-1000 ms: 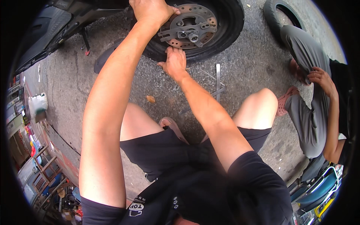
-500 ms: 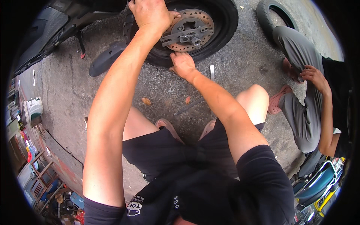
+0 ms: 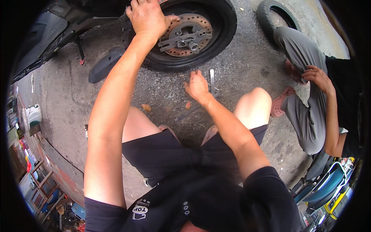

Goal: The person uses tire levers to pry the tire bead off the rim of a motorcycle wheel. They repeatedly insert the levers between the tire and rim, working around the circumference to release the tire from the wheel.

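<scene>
A motorcycle wheel (image 3: 222, 29) with a black tyre fills the top middle, next to the motorcycle. On its face sit a perforated brake disc (image 3: 201, 23), a metal bracket (image 3: 168, 46) and an axle nut (image 3: 193, 46). My left hand (image 3: 148, 18) grips the wheel's upper left side, its thumb stretched toward the disc; the fingertips are partly hidden. My right hand (image 3: 197, 86) hovers below the tyre, apart from it, with loosely bent fingers and nothing visible in them. Beside it on the ground is a flat metal bar (image 3: 212, 79), and a darker bar (image 3: 189, 113) lies nearer me.
The motorcycle (image 3: 50, 31) stands at upper left, with a black fender-like part (image 3: 103, 66) on the ground by it. A loose tyre (image 3: 264, 17) lies at upper right. Another person in grey trousers (image 3: 301, 50) crouches on the right. Clutter and a wooden ladder-like frame (image 3: 43, 181) line the left.
My right hand has come away from the lower edge of the tyre, back toward me. My left hand stays at the wheel. The whole view has shifted slightly.
</scene>
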Tool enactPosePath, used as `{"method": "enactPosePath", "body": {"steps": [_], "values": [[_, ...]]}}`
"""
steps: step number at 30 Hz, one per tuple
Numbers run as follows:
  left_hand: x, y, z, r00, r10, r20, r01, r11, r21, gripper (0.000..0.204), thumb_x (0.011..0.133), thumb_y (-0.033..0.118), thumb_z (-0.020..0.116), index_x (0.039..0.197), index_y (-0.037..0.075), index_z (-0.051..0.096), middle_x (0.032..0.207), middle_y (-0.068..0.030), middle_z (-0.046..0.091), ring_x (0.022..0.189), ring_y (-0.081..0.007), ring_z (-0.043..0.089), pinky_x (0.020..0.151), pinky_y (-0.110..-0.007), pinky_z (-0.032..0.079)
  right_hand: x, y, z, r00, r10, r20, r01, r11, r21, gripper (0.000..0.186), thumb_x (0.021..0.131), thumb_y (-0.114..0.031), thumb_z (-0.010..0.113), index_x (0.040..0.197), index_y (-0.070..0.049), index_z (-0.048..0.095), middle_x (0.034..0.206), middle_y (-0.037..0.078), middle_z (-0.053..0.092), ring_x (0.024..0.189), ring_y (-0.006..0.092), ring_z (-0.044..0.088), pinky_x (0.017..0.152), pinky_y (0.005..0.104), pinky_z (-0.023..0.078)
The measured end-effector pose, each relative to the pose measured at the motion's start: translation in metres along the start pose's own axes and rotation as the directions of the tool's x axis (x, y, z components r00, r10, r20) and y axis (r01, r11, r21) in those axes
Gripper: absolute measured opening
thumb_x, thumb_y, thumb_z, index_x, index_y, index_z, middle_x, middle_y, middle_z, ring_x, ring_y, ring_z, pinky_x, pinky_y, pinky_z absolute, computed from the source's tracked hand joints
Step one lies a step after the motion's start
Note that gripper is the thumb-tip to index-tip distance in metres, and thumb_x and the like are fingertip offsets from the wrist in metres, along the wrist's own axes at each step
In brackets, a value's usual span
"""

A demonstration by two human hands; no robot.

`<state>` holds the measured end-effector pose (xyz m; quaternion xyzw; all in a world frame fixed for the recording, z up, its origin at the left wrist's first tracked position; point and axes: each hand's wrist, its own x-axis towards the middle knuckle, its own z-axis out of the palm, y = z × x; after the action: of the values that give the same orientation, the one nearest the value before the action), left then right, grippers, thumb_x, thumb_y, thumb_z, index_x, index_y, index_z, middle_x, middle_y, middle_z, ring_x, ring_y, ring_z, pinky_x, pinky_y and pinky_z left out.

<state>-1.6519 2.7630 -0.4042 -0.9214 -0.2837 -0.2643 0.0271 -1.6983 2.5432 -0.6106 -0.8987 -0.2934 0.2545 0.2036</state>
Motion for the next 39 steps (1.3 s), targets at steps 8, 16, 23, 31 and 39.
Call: {"method": "enactPosePath", "body": {"steps": [8, 16, 23, 31, 39], "values": [[-0.006, -0.018, 0.017, 0.999, 0.031, -0.012, -0.03, 0.995, 0.098, 0.081, 0.082, 0.04, 0.083, 0.14, -0.005, 0.048, 0.13, -0.0224, 0.059, 0.123, -0.0398, 0.055, 0.105, -0.051, 0.044, 0.044, -0.034, -0.208, 0.767, -0.096, -0.634, 0.237, 0.961, 0.142, 0.026, 0.091, -0.026, 0.072, 0.1, -0.002, 0.074, 0.107, 0.018, 0.075, 0.097, 0.0364, 0.073, 0.085, 0.0436, 0.056], [-0.018, 0.002, 0.006, 0.984, 0.12, -0.135, -0.1, 0.984, 0.147, 0.072, 0.067, 0.018, 0.083, 0.13, 0.0, 0.053, 0.115, -0.0173, 0.059, 0.107, -0.0357, 0.058, 0.094, -0.046, 0.049, 0.2, -0.092, -0.309, 0.846, -0.447, -0.291, 0.378, 0.887, -0.265, 0.043, 0.101, -0.031, 0.053, 0.107, 0.006, 0.072, 0.105, 0.033, 0.07, 0.104, 0.048, 0.067, 0.094, 0.0522, 0.054], [-0.051, 0.017, -0.011, 0.97, 0.144, -0.197, -0.119, 0.984, 0.133, 0.071, 0.071, 0.017, 0.079, 0.134, -0.004, 0.053, 0.129, -0.0275, 0.059, 0.12, -0.0407, 0.057, 0.105, -0.05, 0.043, 0.222, -0.077, -0.286, 0.901, -0.412, -0.138, 0.415, 0.91, -0.007, 0.054, 0.105, -0.048, 0.046, 0.123, -0.005, 0.073, 0.122, 0.025, 0.071, 0.118, 0.0439, 0.064, 0.102, 0.0444, 0.049], [-0.103, 0.012, -0.058, 0.997, 0.06, -0.038, -0.064, 0.99, -0.129, 0.086, 0.08, 0.031, 0.08, 0.145, -0.012, 0.043, 0.141, -0.0376, 0.047, 0.133, -0.0531, 0.046, 0.114, -0.062, 0.034, 0.094, -0.126, -0.28, 0.946, -0.236, -0.22, 0.225, 0.971, -0.075, 0.05, 0.102, -0.05, 0.047, 0.121, -0.013, 0.074, 0.12, 0.018, 0.073, 0.115, 0.0406, 0.066, 0.101, 0.0474, 0.05], [-0.087, -0.007, -0.116, 0.918, -0.066, 0.391, 0.146, 0.973, -0.178, 0.092, 0.082, 0.026, 0.08, 0.152, -0.008, 0.032, 0.154, -0.0337, 0.036, 0.147, -0.0485, 0.034, 0.12, -0.058, 0.029, 0.098, -0.152, -0.26, 0.886, -0.355, -0.299, 0.308, 0.931, -0.195, 0.041, 0.1, -0.043, 0.051, 0.11, -0.013, 0.076, 0.114, 0.012, 0.074, 0.108, 0.0375, 0.067, 0.096, 0.0479, 0.052]]}}
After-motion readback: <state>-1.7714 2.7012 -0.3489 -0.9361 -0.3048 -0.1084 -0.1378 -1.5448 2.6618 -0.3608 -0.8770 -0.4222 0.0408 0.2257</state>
